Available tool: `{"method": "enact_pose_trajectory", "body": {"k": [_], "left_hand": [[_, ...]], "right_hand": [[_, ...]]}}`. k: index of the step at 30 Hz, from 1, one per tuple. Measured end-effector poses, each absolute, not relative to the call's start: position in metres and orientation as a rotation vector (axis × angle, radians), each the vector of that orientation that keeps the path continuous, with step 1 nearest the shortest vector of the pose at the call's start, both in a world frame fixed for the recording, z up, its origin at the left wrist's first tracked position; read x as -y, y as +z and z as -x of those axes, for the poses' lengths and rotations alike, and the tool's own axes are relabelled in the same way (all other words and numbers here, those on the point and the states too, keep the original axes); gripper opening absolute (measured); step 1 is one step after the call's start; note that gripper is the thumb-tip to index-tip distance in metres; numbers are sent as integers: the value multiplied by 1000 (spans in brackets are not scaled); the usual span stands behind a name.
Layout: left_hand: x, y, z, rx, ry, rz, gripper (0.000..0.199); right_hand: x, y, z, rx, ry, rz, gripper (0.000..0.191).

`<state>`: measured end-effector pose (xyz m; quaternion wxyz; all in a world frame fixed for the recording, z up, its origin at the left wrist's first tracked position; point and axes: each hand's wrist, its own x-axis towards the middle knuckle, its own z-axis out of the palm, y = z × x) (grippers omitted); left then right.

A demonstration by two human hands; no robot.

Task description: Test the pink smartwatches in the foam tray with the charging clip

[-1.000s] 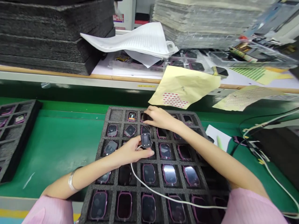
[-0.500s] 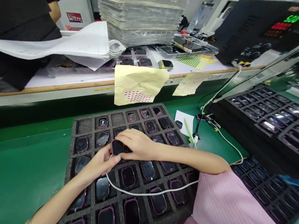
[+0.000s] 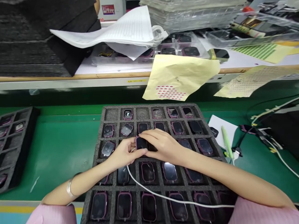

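A dark-screened smartwatch body (image 3: 141,142) with a purple edge is held between my two hands above the foam tray (image 3: 112,188). My left hand (image 3: 127,152) is closed on its lower left side, thumb across the bottom edge. The fingers of my right hand (image 3: 164,146) wrap over its top and right side. A white cable (image 3: 161,195) runs from beneath my left hand across the tray to the right; where its end meets the watch is hidden. Watch bodies fill most tray pockets, and one lit watch (image 3: 128,114) shows a dial in the back row.
Another foam tray (image 3: 29,146) stands at the left. Right of the main tray lie a white paper (image 3: 215,119), a green pen (image 3: 226,141) and tangled cables. The shelf behind holds black foam stacks (image 3: 35,46), plastic trays (image 3: 193,18) and a hanging yellow sheet (image 3: 179,74).
The view has swung left, bringing the left-hand tray into sight and taking the power supply out. Both hands keep their hold on the watch, with little change in pose.
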<state>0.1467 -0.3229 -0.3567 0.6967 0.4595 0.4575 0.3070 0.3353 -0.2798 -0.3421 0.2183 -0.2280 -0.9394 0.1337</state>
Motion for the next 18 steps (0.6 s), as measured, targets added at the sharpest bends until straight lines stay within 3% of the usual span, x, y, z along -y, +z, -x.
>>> {"method": "enact_pose_trajectory", "body": {"k": [7,18], "left_hand": [[325,-357,-141,-927,828,-1049,29],[324,-365,-138,-871,789,-1014,27]], "right_hand": [[284,-347,-329,2524,368,603,35],[283,-353,-329,2443,444,578,37]]}}
